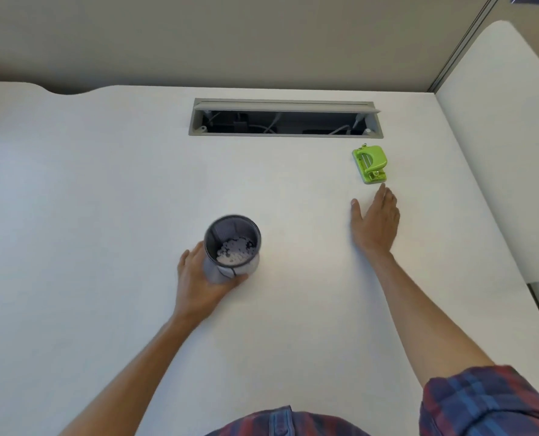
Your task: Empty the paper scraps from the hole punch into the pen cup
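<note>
A small green hole punch [370,164] sits upright on the white desk [104,190], right of centre, near the cable slot. My right hand [375,221] lies flat just below it, fingers apart, fingertips almost at its near edge, holding nothing. A grey mesh pen cup [232,247] stands left of centre with white paper scraps [235,250] piled in its bottom. My left hand [202,280] wraps around the cup's lower side.
A long open cable slot [283,119] with wires inside runs along the desk's back. A beige partition wall stands behind. A second white desk [507,146] adjoins on the right.
</note>
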`<state>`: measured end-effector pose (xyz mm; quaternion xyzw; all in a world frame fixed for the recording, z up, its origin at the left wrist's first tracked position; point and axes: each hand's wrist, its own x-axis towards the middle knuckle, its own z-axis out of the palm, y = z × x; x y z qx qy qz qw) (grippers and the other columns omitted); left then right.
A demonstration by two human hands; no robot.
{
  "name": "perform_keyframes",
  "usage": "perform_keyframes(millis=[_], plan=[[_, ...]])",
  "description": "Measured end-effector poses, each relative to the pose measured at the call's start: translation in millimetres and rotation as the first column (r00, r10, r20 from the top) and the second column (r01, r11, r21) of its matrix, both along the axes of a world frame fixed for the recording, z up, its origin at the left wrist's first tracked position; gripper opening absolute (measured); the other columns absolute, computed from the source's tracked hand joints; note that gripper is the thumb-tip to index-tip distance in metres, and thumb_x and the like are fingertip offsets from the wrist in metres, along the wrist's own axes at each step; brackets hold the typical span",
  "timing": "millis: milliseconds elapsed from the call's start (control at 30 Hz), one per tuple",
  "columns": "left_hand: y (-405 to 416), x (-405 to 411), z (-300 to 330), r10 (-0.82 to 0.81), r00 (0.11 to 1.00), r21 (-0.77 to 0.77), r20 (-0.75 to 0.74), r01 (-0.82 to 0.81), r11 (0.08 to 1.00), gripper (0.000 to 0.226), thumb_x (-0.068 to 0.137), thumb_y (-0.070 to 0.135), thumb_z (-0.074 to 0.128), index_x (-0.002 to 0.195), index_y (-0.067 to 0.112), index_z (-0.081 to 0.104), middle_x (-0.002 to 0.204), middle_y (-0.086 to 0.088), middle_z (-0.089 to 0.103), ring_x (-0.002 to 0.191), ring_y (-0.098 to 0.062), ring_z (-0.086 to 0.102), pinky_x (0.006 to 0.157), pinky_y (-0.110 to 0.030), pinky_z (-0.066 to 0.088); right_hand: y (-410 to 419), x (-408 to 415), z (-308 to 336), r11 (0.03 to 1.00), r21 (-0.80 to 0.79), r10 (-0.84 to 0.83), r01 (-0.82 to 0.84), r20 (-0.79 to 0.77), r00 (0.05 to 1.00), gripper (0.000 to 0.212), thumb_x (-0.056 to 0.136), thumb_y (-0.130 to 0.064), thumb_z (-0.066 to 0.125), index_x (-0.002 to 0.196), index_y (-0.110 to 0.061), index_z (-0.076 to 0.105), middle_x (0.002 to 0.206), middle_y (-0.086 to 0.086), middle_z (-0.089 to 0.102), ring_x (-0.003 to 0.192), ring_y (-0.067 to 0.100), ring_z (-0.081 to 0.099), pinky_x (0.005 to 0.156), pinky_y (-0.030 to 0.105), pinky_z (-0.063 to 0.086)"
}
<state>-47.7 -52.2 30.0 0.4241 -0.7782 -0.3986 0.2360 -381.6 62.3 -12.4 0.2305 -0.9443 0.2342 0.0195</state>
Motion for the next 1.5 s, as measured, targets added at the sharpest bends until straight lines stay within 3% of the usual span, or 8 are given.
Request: perform_keyframes(millis=[233,367,600,933,1167,1300,1400,1500], plan=[[-81.5,-23.2,3.4,0.164,0.984,-0.01,0.065,-0.164,0.986,0.077,0.055,0.061,0.077,0.114,0.014,0.063,0.11,-0.006,0.068,0.102,-0.023,0.05,0.098,-0.049,0.043,-1.0,-5.0,3.8,0.999,-0.034,-0.037,0.037,0.01,0.999,0.075,0.096,-0.044,0.052,0.153,-0.005,0.023,0.153,0.017,0.039,0.143,0.034,0.031,0.114,0.046,0.024],[-116.7,-29.3,6.1,0.185,0.974,-0.014,0.128,-0.185,0.983,0.062,0.067,0.04,0.09,0.112,0.008,0.061,0.115,-0.015,0.067,0.114,-0.034,0.052,0.103,-0.051,0.038,-4.9,-22.4,10.9,0.985,-0.087,-0.143,0.147,0.054,0.988,0.079,0.086,-0.051,0.063,0.148,-0.011,0.034,0.143,0.01,0.049,0.134,0.032,0.04,0.104,0.048,0.033],[-156.2,-35.5,11.0,0.247,0.964,0.062,0.096,-0.253,0.965,0.064,0.066,0.038,0.091,0.118,0.012,0.064,0.114,-0.011,0.07,0.106,-0.025,0.057,0.091,-0.039,0.049,-14.2,-40.5,12.1,0.974,-0.092,-0.198,0.205,0.078,0.977,0.059,0.084,-0.052,0.065,0.127,-0.014,0.055,0.13,0.009,0.054,0.124,0.034,0.045,0.097,0.045,0.036],[-197.6,-54.4,4.5,0.277,0.954,0.062,0.113,-0.285,0.956,0.073,0.058,0.055,0.086,0.116,0.017,0.063,0.12,-0.01,0.07,0.117,-0.034,0.058,0.1,-0.051,0.047,-23.8,-54.7,13.2,0.963,-0.129,-0.226,0.238,0.1,0.969,0.051,0.085,-0.05,0.066,0.122,-0.016,0.058,0.123,0.007,0.056,0.117,0.032,0.048,0.094,0.041,0.034],[-218.2,-73.8,0.5,0.304,0.94,0.016,0.155,-0.31,0.951,0.066,0.07,0.045,0.086,0.121,0.012,0.061,0.126,-0.011,0.068,0.123,-0.036,0.054,0.107,-0.048,0.039,-33.0,-63.7,13.7,0.961,-0.132,-0.231,0.242,0.094,0.968,0.051,0.085,-0.052,0.065,0.123,-0.018,0.058,0.121,0.006,0.057,0.117,0.032,0.049,0.093,0.042,0.035],[-215.5,-72.6,-14.5,0.277,0.938,-0.025,0.208,-0.278,0.96,0.081,0.072,0.045,0.083,0.136,0.011,0.047,0.137,-0.014,0.057,0.13,-0.037,0.048,0.113,-0.047,0.032,-32.7,-61.8,12.6,0.964,-0.124,-0.228,0.237,0.084,0.97,0.064,0.085,-0.051,0.065,0.136,-0.015,0.049,0.123,0.008,0.057,0.118,0.033,0.048,0.094,0.044,0.036],[-202.9,-69.6,-13.7,0.279,0.931,-0.006,0.235,-0.285,0.958,0.107,0.08,0.046,0.077,0.156,0.003,0.015,0.161,-0.016,0.028,0.15,-0.033,0.022,0.123,-0.043,0.015,-32.2,-48.0,17.5,0.968,-0.074,-0.237,0.24,0.052,0.97,0.075,0.085,-0.051,0.065,0.143,-0.011,0.04,0.13,0.011,0.054,0.121,0.035,0.046,0.094,0.046,0.037],[-185.8,-61.2,-22.9,0.279,0.912,-0.117,0.3,-0.255,0.96,0.103,0.09,0.054,0.062,0.155,-0.003,0.006,0.165,-0.019,0.016,0.154,-0.03,0.01,0.124,-0.043,0.008,-33.9,-21.4,15.3,0.984,-0.022,-0.175,0.174,-0.036,0.984,0.08,0.088,-0.053,0.06,0.147,-0.005,0.034,0.143,0.016,0.047,0.131,0.035,0.042,0.102,0.049,0.033]])
